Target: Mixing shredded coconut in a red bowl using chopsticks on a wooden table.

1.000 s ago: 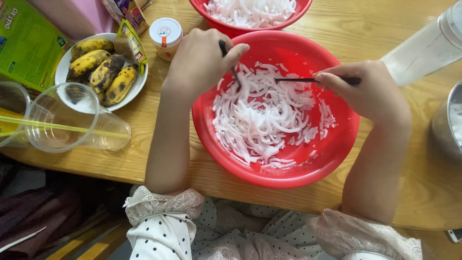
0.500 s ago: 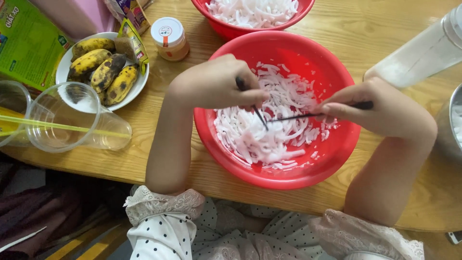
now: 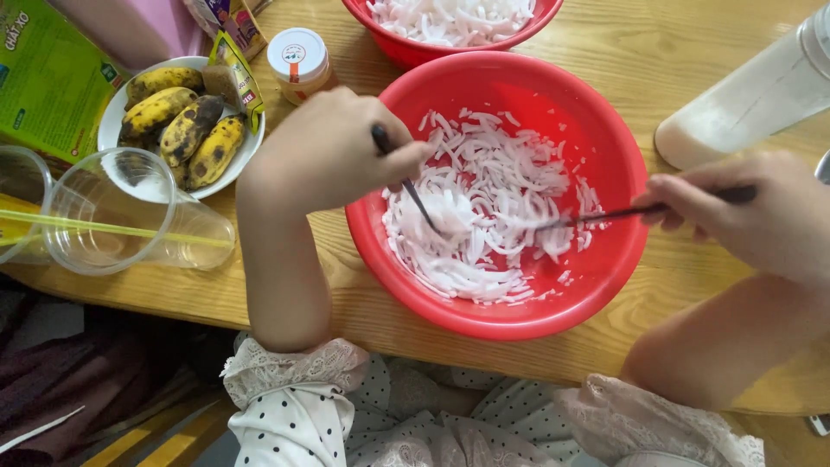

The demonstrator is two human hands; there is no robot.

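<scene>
Your left hand (image 3: 333,151) pinches a thin dark utensil (image 3: 406,186), tilted so its tip sinks into the white shredded strips (image 3: 484,216). Your right hand (image 3: 748,216) grips a second dark utensil (image 3: 622,210) lying almost level, its tip in the same heap. The strips lie piled in the red bowl (image 3: 605,285), thickest at its left and centre, on the wooden counter (image 3: 363,320).

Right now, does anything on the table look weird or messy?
The clear plastic cup lies tipped on its side near the table's edge, a yellow straw across it. The bananas on the plate have dark blotches. Nothing looks spilled.
</scene>
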